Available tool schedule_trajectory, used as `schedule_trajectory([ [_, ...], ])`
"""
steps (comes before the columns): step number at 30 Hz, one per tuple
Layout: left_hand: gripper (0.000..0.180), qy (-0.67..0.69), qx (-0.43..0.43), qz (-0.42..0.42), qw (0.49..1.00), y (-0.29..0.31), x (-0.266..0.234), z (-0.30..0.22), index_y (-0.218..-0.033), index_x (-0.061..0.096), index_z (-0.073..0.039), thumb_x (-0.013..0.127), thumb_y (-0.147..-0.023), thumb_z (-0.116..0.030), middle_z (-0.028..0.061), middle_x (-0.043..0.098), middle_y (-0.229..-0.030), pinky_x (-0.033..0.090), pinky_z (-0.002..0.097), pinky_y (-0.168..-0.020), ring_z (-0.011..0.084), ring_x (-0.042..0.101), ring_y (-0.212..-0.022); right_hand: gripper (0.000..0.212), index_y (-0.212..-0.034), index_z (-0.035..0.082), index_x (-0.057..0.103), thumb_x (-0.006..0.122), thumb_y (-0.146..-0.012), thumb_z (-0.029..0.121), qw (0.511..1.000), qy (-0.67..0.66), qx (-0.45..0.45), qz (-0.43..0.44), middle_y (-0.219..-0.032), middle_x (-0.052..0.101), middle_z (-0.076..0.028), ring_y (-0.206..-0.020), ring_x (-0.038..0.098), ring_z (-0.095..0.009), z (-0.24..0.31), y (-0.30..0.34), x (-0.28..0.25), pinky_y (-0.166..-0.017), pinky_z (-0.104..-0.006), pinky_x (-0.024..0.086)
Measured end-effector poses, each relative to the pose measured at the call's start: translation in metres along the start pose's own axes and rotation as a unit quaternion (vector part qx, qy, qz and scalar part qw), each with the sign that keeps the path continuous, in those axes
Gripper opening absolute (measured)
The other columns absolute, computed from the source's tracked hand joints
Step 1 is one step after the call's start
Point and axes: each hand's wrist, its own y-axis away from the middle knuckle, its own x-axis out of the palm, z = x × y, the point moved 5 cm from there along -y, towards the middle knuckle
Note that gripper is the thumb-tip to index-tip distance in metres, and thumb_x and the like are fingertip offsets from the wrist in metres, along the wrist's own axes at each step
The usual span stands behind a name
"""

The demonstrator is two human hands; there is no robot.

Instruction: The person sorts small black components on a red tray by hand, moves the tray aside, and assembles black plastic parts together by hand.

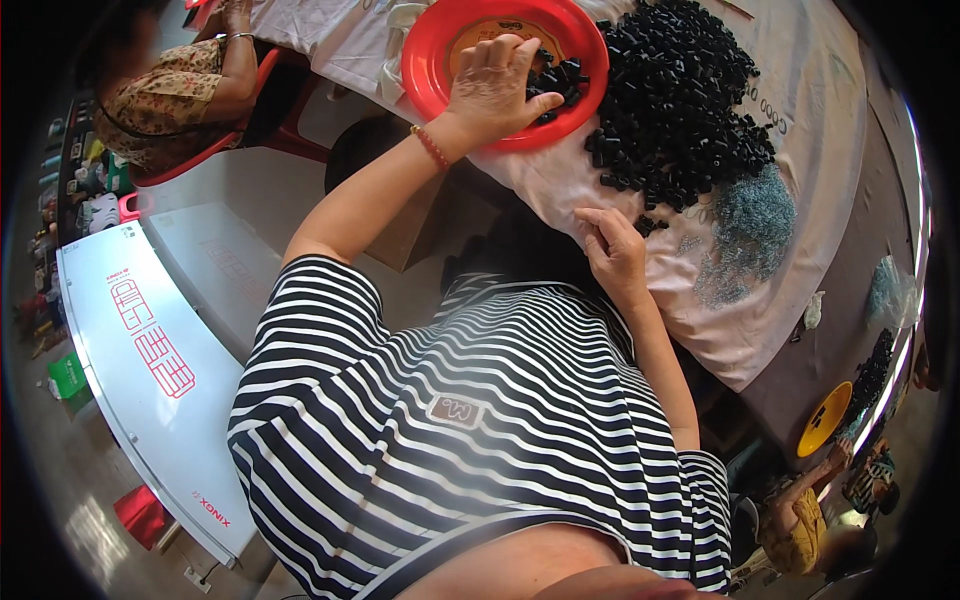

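A red round bowl point(430, 60) sits on the cloth-covered table point(790, 330) and holds a small heap of black plastic pieces point(562, 80). My left hand point(495, 85) reaches into the bowl, its fingers curled down over those pieces. A large pile of the same black pieces point(680, 100) lies on the cloth to the right of the bowl. My right hand point(615, 255) rests on the cloth at the near edge of the table, its fingertips beside a few loose black pieces point(650, 225). Whether it pinches one is hidden.
A heap of small blue-grey parts point(750, 225) lies beside the black pile. A yellow bowl point(825, 418) sits further right. Another person in a floral top point(170, 95) sits on a red chair at upper left. A long white panel point(140, 360) lies left.
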Motion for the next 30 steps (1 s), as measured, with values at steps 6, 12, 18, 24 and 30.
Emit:
schedule_trajectory([
  [6, 0.061, 0.006, 0.156, 0.023, 0.988, -0.013, 0.024, -0.005, -0.142, 0.05, -0.023, 0.063, -0.09, -0.053, 0.0071, 0.045, -0.144, 0.029, 0.047, -0.112, 0.0306, 0.041, -0.134, 0.028, -0.105, 0.004, 0.069, 0.064, -0.08, -0.009, 1.0, 0.001, -0.016, -0.008, -0.09, 0.065, -0.01, -0.067, 0.061, -0.021, 0.001, -0.001, 0.0, -0.061, -0.0305, 0.049],
  [12, 0.052, 0.021, 0.147, 0.041, 0.988, -0.018, 0.033, 0.002, -0.132, 0.058, -0.018, 0.064, -0.09, -0.048, 0.0075, 0.057, -0.128, 0.033, 0.0466, -0.11, 0.0289, 0.05, -0.122, 0.028, -0.105, 0.004, 0.069, 0.064, -0.08, -0.008, 1.0, 0.005, -0.008, -0.006, -0.09, 0.065, -0.01, -0.067, 0.062, -0.022, 0.0, 0.0, 0.0, -0.062, -0.0307, 0.05],
  [18, 0.038, -0.004, 0.16, 0.039, 0.986, -0.022, 0.031, -0.002, -0.118, 0.064, -0.015, 0.067, -0.091, -0.041, 0.0076, 0.058, -0.103, 0.051, 0.0389, -0.09, 0.0271, 0.058, -0.105, 0.029, -0.105, 0.004, 0.069, 0.064, -0.08, -0.008, 1.0, 0.005, -0.008, -0.006, -0.09, 0.065, -0.01, -0.067, 0.061, -0.022, -0.001, 0.0, 0.001, -0.061, -0.0306, 0.049],
  [24, 0.029, -0.004, 0.161, 0.02, 0.987, -0.027, 0.028, -0.001, -0.101, 0.065, -0.012, 0.065, -0.093, -0.04, 0.0071, 0.056, -0.088, 0.057, 0.041, -0.071, 0.0286, 0.064, -0.086, 0.029, -0.106, 0.004, 0.069, 0.064, -0.08, -0.008, 1.0, 0.001, -0.002, -0.005, -0.088, 0.064, -0.01, -0.065, 0.06, -0.021, 0.0, 0.0, 0.0, -0.06, -0.0303, 0.049],
  [30, 0.026, 0.058, 0.039, -0.006, 0.998, -0.04, 0.035, 0.025, -0.096, 0.067, -0.01, 0.064, -0.094, -0.035, 0.011, 0.061, -0.086, 0.057, 0.0395, -0.07, 0.0305, 0.067, -0.085, 0.029, -0.106, 0.004, 0.069, 0.064, -0.08, -0.008, 1.0, 0.003, -0.005, -0.008, -0.086, 0.063, -0.01, -0.064, 0.059, -0.02, -0.002, 0.0, 0.001, -0.059, -0.0304, 0.048],
])
